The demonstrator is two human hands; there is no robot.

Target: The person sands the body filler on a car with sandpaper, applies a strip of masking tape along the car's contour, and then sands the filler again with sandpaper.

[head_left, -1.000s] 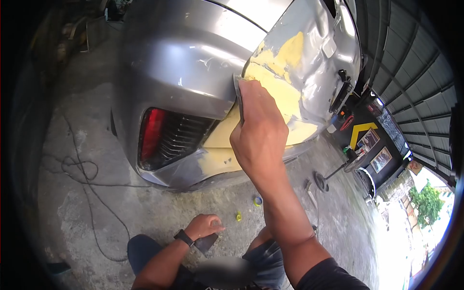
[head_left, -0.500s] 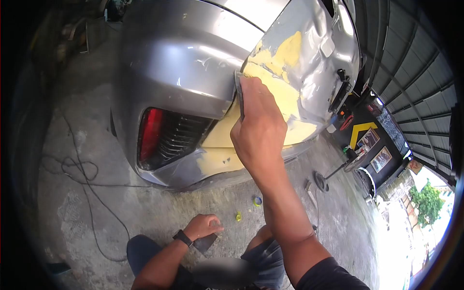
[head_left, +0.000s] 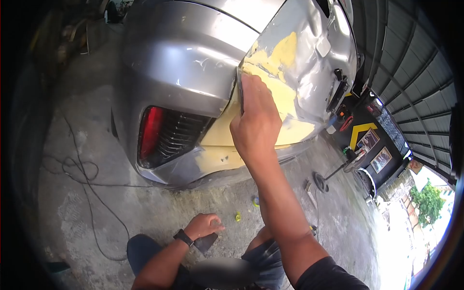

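The fingers of the right hand [head_left: 256, 116] lie straight and close together, gripping one thin dark strip [head_left: 240, 94]; the thumb is hidden. The strip is on the car [head_left: 188, 67], beside the seam where the plain grey panel meets a broad yellow patch [head_left: 285, 99]. Its long axis runs roughly along that seam, one end pointing away from the person, the other back towards the wrist.

The left hand [head_left: 202, 226], low over the person's lap, has its fingers curled in; whether they grip the one dark sheet [head_left: 206, 243] just under them, I cannot tell. The sheet slants from the hand towards the lap. One black watch [head_left: 183, 237] circles that wrist.

Left of the yellow patch, one tail light [head_left: 171, 137] sits near the car's lower corner. Between the car's lower edge and the person, two small rings rest on the floor [head_left: 159, 208]: a yellow ring [head_left: 238, 217], and a second ring [head_left: 255, 202] partly behind the right forearm. One cord [head_left: 88, 182] loops beyond the car's lower left corner. Two framed pictures [head_left: 381, 160] hang on the far wall.
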